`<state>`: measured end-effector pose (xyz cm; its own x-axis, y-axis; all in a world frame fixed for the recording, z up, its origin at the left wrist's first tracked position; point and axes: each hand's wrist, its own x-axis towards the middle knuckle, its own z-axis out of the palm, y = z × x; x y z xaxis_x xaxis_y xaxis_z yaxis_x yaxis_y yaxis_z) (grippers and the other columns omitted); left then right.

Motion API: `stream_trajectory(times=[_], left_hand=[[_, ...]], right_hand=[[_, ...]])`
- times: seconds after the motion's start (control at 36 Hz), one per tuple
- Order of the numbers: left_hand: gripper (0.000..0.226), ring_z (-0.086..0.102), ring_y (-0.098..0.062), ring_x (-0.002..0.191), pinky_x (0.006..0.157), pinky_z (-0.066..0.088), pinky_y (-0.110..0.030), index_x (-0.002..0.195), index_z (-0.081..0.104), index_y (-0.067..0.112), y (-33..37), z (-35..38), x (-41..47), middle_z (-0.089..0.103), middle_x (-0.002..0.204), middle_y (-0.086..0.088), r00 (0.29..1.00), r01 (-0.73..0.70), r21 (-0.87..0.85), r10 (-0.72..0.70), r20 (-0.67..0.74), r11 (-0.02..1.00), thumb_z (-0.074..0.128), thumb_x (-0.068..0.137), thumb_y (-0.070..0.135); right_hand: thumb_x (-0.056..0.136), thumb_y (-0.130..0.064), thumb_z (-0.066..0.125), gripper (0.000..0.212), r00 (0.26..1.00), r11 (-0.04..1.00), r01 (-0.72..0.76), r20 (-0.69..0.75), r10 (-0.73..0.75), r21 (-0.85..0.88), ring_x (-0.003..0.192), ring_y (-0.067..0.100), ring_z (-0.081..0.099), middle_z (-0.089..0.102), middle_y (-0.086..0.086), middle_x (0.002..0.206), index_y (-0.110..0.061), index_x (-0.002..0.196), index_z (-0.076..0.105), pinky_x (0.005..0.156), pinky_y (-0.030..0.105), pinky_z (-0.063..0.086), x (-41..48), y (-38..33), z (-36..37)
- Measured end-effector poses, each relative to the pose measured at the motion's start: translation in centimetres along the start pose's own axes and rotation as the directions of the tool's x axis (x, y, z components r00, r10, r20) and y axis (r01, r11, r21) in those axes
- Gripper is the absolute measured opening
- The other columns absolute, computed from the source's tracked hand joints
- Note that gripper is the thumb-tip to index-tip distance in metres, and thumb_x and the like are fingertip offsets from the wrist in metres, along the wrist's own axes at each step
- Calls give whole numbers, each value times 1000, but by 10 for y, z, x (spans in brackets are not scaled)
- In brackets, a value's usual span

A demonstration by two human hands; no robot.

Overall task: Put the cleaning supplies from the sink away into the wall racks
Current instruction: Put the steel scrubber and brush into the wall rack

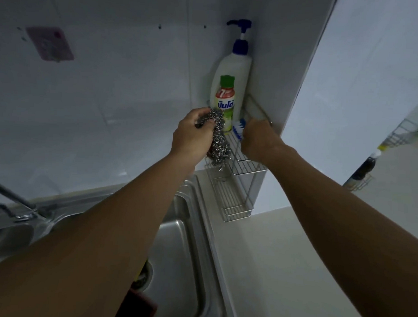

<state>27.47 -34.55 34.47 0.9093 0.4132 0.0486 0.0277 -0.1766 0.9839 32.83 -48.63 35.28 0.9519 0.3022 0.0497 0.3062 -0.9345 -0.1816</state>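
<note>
My left hand grips a steel wool scourer at the front left of the upper wire rack on the wall corner. My right hand is closed on a blue-and-white brush lying in that rack. Behind them in the rack stand a white pump bottle and a smaller green-capped dish soap bottle. A lower wire rack hangs beneath. The steel sink lies below my arms, with a dark red sponge partly hidden under my left forearm.
A faucet stands at the left of the sink. A pale counter runs to the right. Further right, two more wire racks hang on the wall, the lower one holding a dark bottle. A pink holder sticks to the tiles.
</note>
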Motion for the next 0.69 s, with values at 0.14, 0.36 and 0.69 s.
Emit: stream_trajectory(times=[0.14, 0.36, 0.69], left_hand=[[35, 64, -17, 106, 83, 58, -32, 130, 58, 33, 7, 15, 2, 64, 121, 1, 997, -70, -24, 70, 8, 997, 56, 96, 24], [41, 59, -15, 110, 74, 43, -3, 139, 53, 29, 4, 42, 5, 54, 133, -6, 971, -241, 181, 235, 50, 954, 54, 98, 30], [57, 13, -33, 150, 122, 9, -50, 149, 37, 17, -25, 45, -1, 21, 163, -7, 860, -510, 772, 238, 451, 381, 35, 97, 41]], right_hand=[[86, 0, 56, 10, 987, 998, 62, 149, -56, -33, 69, 19, 53, 46, 3, 72, -2, 95, 58, 58, 26, 42, -6, 13, -11], [83, -2, 63, 33, 978, 969, 211, -17, -210, 129, 101, 31, 65, 70, 14, 110, -7, 114, 72, 85, 35, 54, -14, 38, -22], [90, -1, 55, 29, 973, 926, 227, -32, -228, 303, 91, 22, 64, 68, 7, 101, -12, 116, 59, 73, 23, 47, -14, 43, 3]])
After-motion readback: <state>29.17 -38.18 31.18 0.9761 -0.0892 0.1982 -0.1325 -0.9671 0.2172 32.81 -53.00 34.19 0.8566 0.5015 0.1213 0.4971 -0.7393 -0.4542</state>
